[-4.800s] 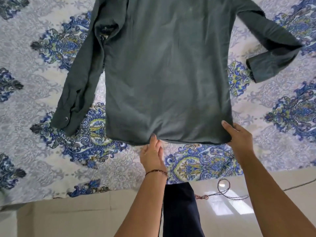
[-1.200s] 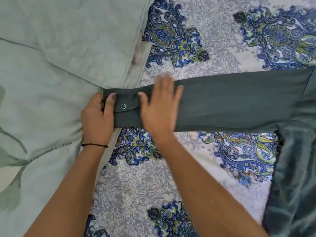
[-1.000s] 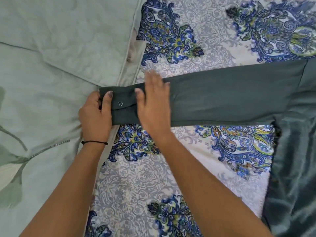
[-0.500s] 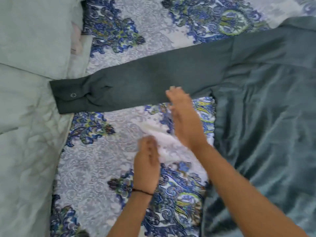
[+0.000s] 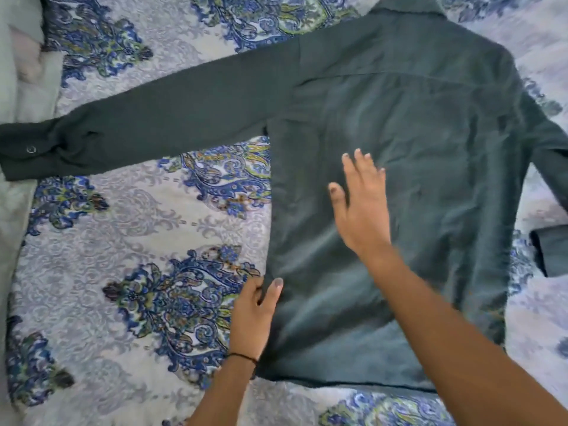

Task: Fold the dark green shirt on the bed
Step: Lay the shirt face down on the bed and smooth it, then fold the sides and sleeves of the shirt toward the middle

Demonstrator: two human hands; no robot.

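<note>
The dark green shirt [image 5: 424, 142] lies back-up and flat on the bed, collar at the top. Its left sleeve [image 5: 159, 118] stretches straight out to the left, the buttoned cuff [image 5: 30, 150] at the frame's left edge. The right sleeve bends down at the right edge, its cuff [image 5: 550, 250] showing there. My left hand [image 5: 253, 315] pinches the shirt's left side seam near the hem, thumb on top of the cloth. My right hand [image 5: 361, 207] rests flat with fingers spread on the middle of the shirt's back.
The bed sheet [image 5: 129, 241] is white-grey with blue and green paisley motifs. A pale green quilt [image 5: 15, 226] runs along the left edge, under the sleeve's cuff.
Both hands left the left sleeve's cuff and moved right to the shirt's body. The left hand took hold of the side seam; the right hand came down flat on the back.
</note>
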